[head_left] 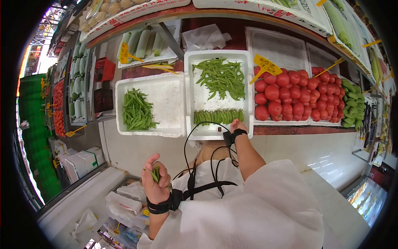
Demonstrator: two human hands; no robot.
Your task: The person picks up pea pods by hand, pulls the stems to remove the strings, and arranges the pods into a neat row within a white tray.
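Meanwhile, slim green pods [155, 174] were held in the curled fingers of the left hand [157, 180]; beside the bunched fingers of the right hand [239, 125], grip unclear, a neat green pod row [215, 116] was set.

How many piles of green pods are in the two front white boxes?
3: a heap in the left box; in the right box, a wide pile farther away and a neat row nearer.
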